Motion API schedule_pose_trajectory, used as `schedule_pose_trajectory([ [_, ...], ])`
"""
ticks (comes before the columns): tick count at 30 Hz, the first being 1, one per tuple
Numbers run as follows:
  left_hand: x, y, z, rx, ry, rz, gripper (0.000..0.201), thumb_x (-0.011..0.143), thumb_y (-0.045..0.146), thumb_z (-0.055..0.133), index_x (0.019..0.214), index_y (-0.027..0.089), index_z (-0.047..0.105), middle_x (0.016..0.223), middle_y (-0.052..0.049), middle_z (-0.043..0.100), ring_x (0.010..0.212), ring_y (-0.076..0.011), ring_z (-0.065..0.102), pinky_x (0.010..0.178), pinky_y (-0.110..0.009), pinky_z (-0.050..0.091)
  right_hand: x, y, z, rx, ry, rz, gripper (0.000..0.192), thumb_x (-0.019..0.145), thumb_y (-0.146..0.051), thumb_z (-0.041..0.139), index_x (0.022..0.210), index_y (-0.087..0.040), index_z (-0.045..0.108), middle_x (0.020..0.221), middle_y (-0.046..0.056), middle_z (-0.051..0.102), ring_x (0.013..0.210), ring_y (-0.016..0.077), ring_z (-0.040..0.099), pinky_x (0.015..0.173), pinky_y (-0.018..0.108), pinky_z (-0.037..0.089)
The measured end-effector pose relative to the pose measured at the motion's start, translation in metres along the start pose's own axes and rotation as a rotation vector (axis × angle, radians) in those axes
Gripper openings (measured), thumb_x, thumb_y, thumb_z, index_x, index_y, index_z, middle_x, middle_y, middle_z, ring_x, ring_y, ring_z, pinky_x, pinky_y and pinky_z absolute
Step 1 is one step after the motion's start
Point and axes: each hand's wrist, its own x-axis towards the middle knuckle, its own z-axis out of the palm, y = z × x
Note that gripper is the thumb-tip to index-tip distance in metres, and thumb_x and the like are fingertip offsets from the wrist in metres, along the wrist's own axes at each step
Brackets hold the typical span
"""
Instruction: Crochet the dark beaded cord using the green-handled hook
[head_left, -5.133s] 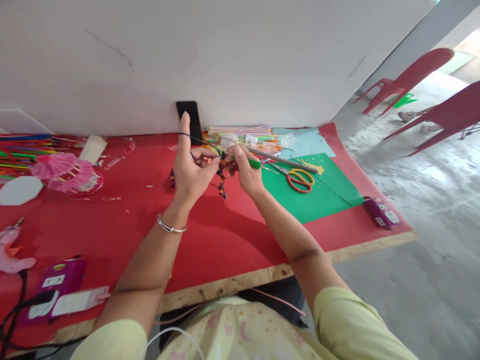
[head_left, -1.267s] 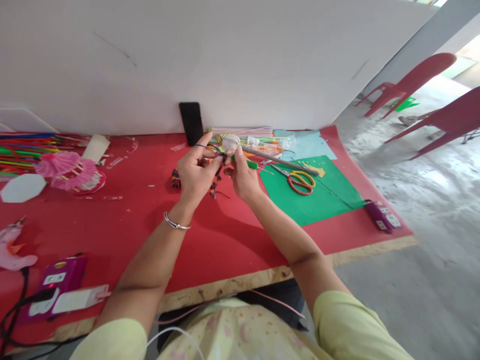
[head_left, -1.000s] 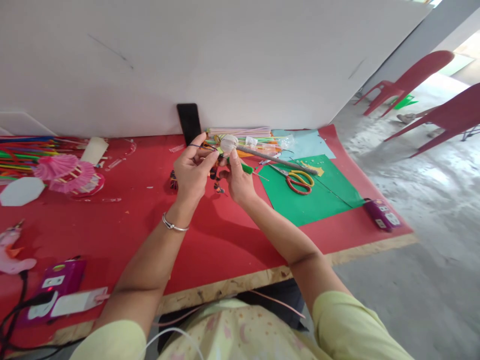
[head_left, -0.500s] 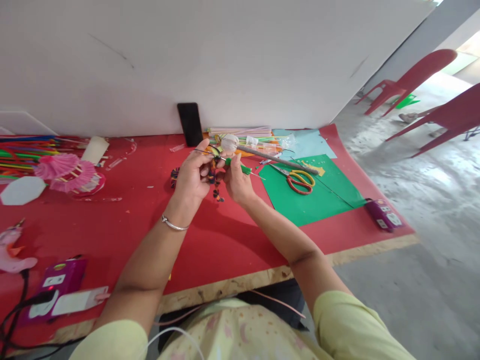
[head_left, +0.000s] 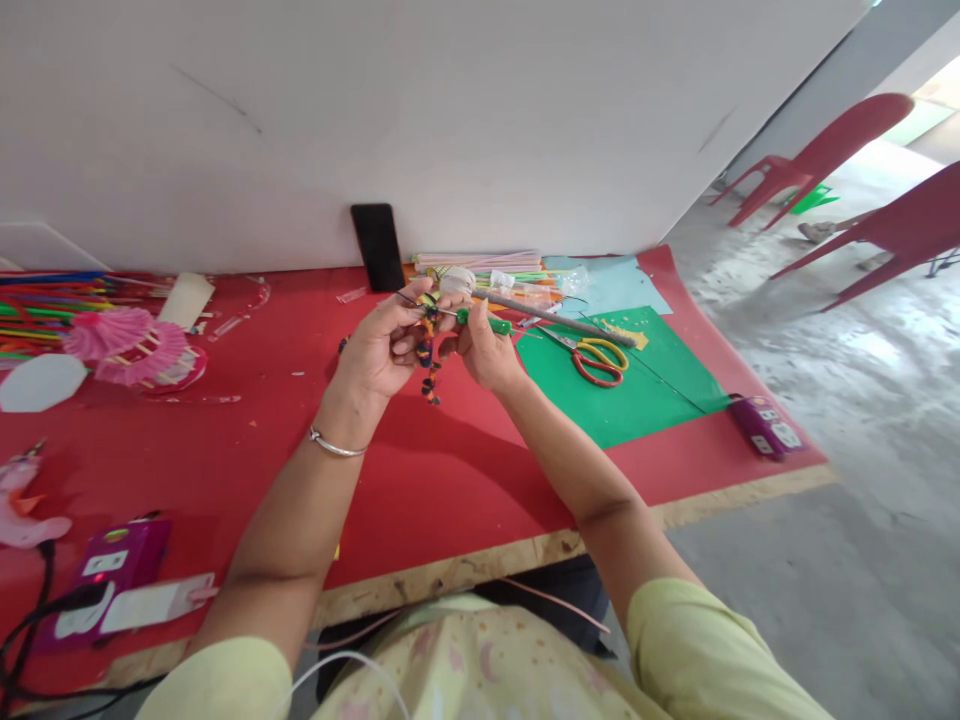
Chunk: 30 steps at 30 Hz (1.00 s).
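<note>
My left hand (head_left: 380, 345) pinches a small strip of dark, orange and purple knotted work (head_left: 430, 360), whose lower end dangles below the fingers. In my right hand (head_left: 487, 350) is a green-handled tool (head_left: 491, 323) with a thin metal shaft, like a screwdriver or hook. Its shaft points left and meets the strip at my left fingertips; the exact tip is hard to see. Just behind my hands lies a white rounded bundle (head_left: 456, 282), beside a long grey rod (head_left: 562, 317).
Scissors (head_left: 598, 362) lie on a green sheet (head_left: 622, 415) at right. A phone (head_left: 377, 245) leans against the wall. Pink paper craft (head_left: 135, 348) and coloured sticks (head_left: 52, 310) sit at left, with a glue gun (head_left: 26, 500) and a purple power strip (head_left: 112, 570) nearer.
My right hand has shifted slightly right, drawing the green handle away from my left fingers, so more of the metal shaft shows. My left hand keeps its pinch on the strip.
</note>
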Motion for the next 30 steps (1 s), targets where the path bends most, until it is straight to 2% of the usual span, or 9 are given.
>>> schedule_pose_trajectory([
  [2, -0.001, 0.001, 0.002, -0.089, 0.033, -0.004, 0.034, 0.063, 0.016, 0.086, 0.097, 0.021, 0.083, 0.068, 0.004, 0.067, 0.042, -0.0009, 0.027, 0.038, -0.017, 0.013, -0.001, -0.001, 0.002, -0.027, 0.02, 0.027, 0.071, 0.096, -0.09, 0.055, 0.118, -0.025, 0.073, 0.099, 0.005, 0.069, 0.084, 0.0168, 0.071, 0.068, 0.027, 0.066],
  [6, -0.004, 0.001, 0.005, -0.123, 0.079, 0.037, 0.044, 0.06, 0.008, 0.083, 0.101, 0.023, 0.084, 0.077, 0.005, 0.074, 0.041, -0.0002, 0.031, 0.038, -0.017, 0.014, -0.001, -0.001, 0.003, 0.005, 0.022, 0.014, 0.072, 0.095, -0.091, 0.055, 0.117, -0.025, 0.073, 0.098, 0.003, 0.07, 0.074, 0.0137, 0.066, 0.067, 0.027, 0.066],
  [11, -0.004, 0.0, 0.006, -0.08, 0.076, 0.139, 0.042, 0.061, 0.012, 0.086, 0.102, 0.022, 0.085, 0.068, 0.007, 0.069, 0.041, -0.0014, 0.035, 0.038, -0.018, 0.018, 0.0, -0.001, 0.004, 0.024, 0.071, -0.009, 0.063, 0.096, -0.085, 0.062, 0.112, -0.025, 0.075, 0.097, 0.004, 0.068, 0.09, 0.0175, 0.071, 0.064, 0.025, 0.064],
  [15, -0.004, -0.001, 0.006, -0.046, 0.07, 0.188, 0.049, 0.059, 0.01, 0.094, 0.106, 0.023, 0.085, 0.071, 0.006, 0.073, 0.039, -0.0007, 0.035, 0.037, -0.019, 0.017, 0.001, 0.0, 0.006, 0.027, 0.103, -0.032, 0.065, 0.096, -0.086, 0.061, 0.104, -0.024, 0.076, 0.102, 0.005, 0.067, 0.093, 0.0177, 0.072, 0.062, 0.024, 0.063],
  [18, -0.003, -0.001, 0.003, -0.078, 0.04, 0.143, 0.05, 0.059, 0.008, 0.096, 0.105, 0.023, 0.086, 0.066, 0.008, 0.069, 0.04, 0.0, 0.033, 0.038, -0.017, 0.016, 0.0, 0.001, 0.008, 0.036, 0.125, -0.041, 0.065, 0.096, -0.087, 0.061, 0.099, -0.023, 0.075, 0.104, 0.006, 0.067, 0.093, 0.0175, 0.072, 0.061, 0.024, 0.063],
  [22, -0.001, 0.0, -0.003, -0.139, -0.027, -0.007, 0.044, 0.063, 0.01, 0.097, 0.102, 0.024, 0.086, 0.061, 0.008, 0.062, 0.039, 0.0006, 0.028, 0.037, -0.015, 0.013, -0.001, -0.002, 0.008, 0.076, 0.055, -0.021, 0.065, 0.095, -0.087, 0.061, 0.101, -0.024, 0.075, 0.103, 0.006, 0.066, 0.087, 0.0174, 0.071, 0.059, 0.026, 0.062],
  [26, 0.0, 0.003, -0.009, -0.149, -0.065, -0.09, 0.036, 0.069, 0.01, 0.092, 0.102, 0.023, 0.086, 0.062, 0.006, 0.063, 0.039, 0.0007, 0.024, 0.037, -0.014, 0.011, -0.001, -0.007, 0.003, 0.021, 0.004, -0.035, 0.068, 0.093, -0.089, 0.062, 0.088, -0.022, 0.073, 0.106, 0.006, 0.066, 0.08, 0.0145, 0.07, 0.058, 0.025, 0.059],
  [30, 0.0, 0.005, -0.011, -0.172, -0.095, -0.126, 0.042, 0.066, 0.008, 0.093, 0.105, 0.022, 0.086, 0.056, 0.009, 0.056, 0.038, 0.0, 0.025, 0.035, -0.014, 0.011, 0.001, -0.011, -0.005, -0.027, -0.049, -0.099, 0.068, 0.095, -0.084, 0.066, 0.071, -0.02, 0.064, 0.102, 0.006, 0.065, 0.076, 0.013, 0.067, 0.057, 0.024, 0.058],
])
